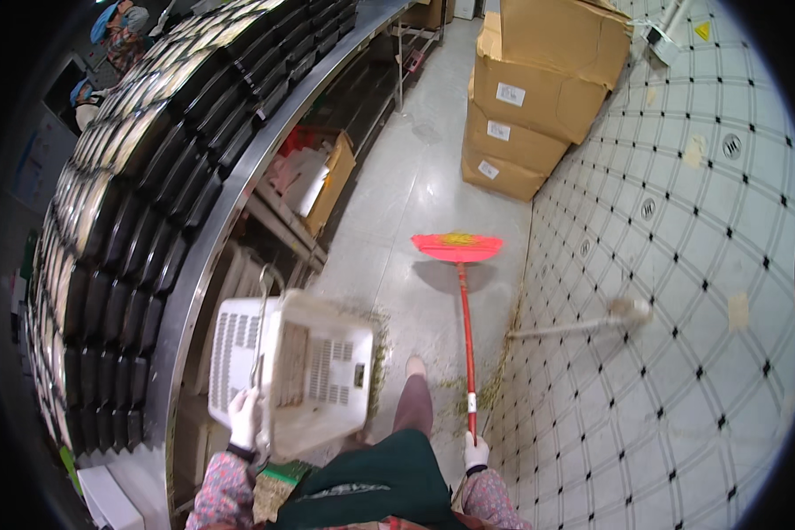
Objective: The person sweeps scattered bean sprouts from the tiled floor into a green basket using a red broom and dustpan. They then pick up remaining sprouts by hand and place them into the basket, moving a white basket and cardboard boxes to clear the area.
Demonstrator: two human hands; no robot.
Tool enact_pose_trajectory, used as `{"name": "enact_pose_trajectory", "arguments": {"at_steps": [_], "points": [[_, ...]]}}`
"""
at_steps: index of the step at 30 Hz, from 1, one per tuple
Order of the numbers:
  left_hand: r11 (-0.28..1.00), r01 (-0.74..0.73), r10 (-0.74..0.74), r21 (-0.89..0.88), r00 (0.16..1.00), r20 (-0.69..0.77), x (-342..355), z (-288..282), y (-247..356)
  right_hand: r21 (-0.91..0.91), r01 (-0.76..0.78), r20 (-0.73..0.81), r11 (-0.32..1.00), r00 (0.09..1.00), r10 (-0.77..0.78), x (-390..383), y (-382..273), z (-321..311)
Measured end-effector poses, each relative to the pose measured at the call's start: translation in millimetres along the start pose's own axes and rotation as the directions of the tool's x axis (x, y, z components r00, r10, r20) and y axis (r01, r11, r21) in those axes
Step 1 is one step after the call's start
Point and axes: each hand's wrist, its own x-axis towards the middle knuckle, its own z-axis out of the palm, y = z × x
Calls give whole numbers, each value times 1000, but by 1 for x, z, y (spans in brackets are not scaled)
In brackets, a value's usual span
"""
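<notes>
My right hand (476, 450), in a white glove, is closed round the red handle of a broom (467, 344). The broom stretches away from me, its wide red head held over the grey floor with a yellow-green patch on top. My left hand (245, 417), also gloved, grips a thin rod with a hooked far end (267, 281). That rod lies along the side of a white plastic basket (329, 415), which is tilted so its inside shows. Whether the rod is fixed to the basket I cannot tell. Green scraps (493, 389) lie on the floor along the wall.
Stacked brown cardboard boxes (521, 124) stand ahead against the patterned wall (662, 265). Along the left runs a metal table (181, 353) loaded with stacked black trays (141, 247). An open carton (331, 181) sits beneath it. A white pipe (570, 329) juts from the wall. People work at far left.
</notes>
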Motion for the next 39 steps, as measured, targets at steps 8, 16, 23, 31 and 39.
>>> {"name": "enact_pose_trajectory", "arguments": {"at_steps": [8, 16, 23, 31, 39], "points": [[977, -159, 189, 142, 953, -237, 65, 36, 11, 136, 268, 81, 954, 956, -281, 428, -261, 110], [993, -106, 114, 47, 971, -212, 95, 66, 21, 260, 123, 176, 958, 969, -172, 465, -232, 96], [994, -103, 90, -33, 958, -273, 91, 82, 50, -235, -262, 336, 936, 882, 331, 81, -49, -140], [998, -45, 34, -49, 978, -205, 90, 114, 64, -300, -137, 243, 944, 946, 214, 98, -168, -166], [996, -78, 81, 40, 993, -86, 102, 152, 96, -228, -120, -52, 966, 992, 111, 428, -279, 37]]}}
